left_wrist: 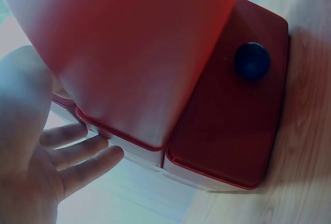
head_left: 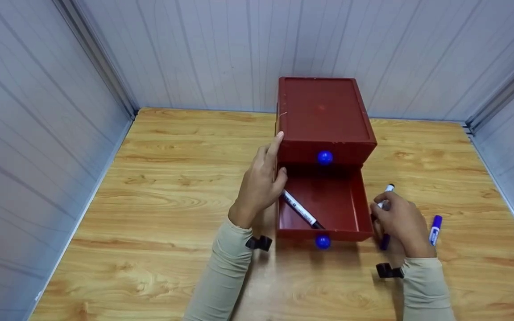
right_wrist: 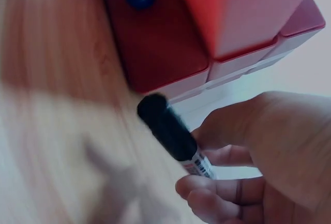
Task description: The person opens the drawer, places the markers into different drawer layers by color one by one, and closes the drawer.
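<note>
We see a red chest (head_left: 324, 113) at table (head_left: 159, 187) centre, w/ its lower drawer (head_left: 328, 200) pulled out toward 6 o'clock. A marker (head_left: 302, 209) lies inside it, slanted, black cap toward the front. Our left hand (head_left: 261, 183) rests flat vs. the chest's left side at 9 o'clock, fingers straight, holding nothing. Our right hand (head_left: 402, 223), at 3 o'clock of the drawer, grips a second marker (head_left: 384, 200), fingers curled round it. A blue marker (head_left: 435, 229) lies on the table just right of that hand.
</note>
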{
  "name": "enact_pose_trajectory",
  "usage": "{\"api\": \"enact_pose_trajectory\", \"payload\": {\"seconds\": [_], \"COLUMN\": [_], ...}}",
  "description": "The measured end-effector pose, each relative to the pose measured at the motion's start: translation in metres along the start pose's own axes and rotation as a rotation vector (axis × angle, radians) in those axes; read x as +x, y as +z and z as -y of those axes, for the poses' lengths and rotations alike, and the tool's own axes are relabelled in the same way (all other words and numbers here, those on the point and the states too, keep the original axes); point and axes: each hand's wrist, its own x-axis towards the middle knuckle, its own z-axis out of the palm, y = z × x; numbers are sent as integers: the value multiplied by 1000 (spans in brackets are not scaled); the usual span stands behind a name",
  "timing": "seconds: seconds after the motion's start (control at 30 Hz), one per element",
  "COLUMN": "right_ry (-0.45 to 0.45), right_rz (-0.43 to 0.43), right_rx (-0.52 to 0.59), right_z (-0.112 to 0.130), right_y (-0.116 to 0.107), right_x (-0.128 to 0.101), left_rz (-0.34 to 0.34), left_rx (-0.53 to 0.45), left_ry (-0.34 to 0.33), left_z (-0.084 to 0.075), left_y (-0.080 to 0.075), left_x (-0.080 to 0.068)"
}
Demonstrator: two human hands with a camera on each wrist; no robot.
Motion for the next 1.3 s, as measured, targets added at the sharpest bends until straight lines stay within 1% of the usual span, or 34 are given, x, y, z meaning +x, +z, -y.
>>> {"api": "enact_pose_trajectory", "payload": {"seconds": [0.1, 0.2, 0.33, 0.47, 0.67, 1.0, 1.2, 1.3], "right_ry": [-3, -13, -22, -25, -30, -45, -55, -65], "right_rz": [-32, -64, -97, -133, -166, -233, -277, -297], "right_rx": [29, 42, 60, 108, 213, 355, 473, 498], "right_z": [2, 4, 9, 12, 16, 19, 26, 31], "right_y": [-3, -7, -12, -15, -16, -25, -30, -33], "right_x": [-2, -4, -7, -8, -9, -15, -19, -23], "left_rz": [-12, -27, -31, -20, -5, -1, -4, -4], "left_rx": [-10, -7, 6, 11, 8, 12, 15, 20], "left_ry": [9, 32, 51, 37, 16, 20, 25, 26], "left_z": [-1, -3, -4, -4, -5, -4, -4, -4], "left_y": [-1, -1, -1, -1, -1, 0, 0, 0], "left_x": [1, 2, 3, 3, 3, 3, 1, 1]}}
